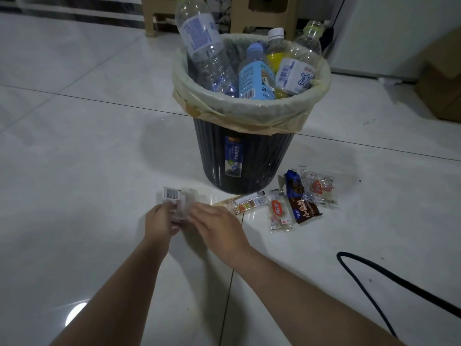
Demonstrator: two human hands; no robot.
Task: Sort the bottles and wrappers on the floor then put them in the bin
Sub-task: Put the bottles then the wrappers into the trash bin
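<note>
A dark ribbed bin with a pale liner stands on the white tiled floor, and several plastic bottles stick up out of it. In front of the bin my left hand and my right hand both grip a clear crumpled wrapper with a barcode, held just above the floor. Several snack wrappers lie on the floor to the right of my hands: a long striped one, a clear one with an orange label, a blue and brown one and a clear one with a red label.
A black cable curves across the floor at the lower right. A cardboard box sits at the far right, and beige stool legs stand behind the bin. A white appliance stands at the back right.
</note>
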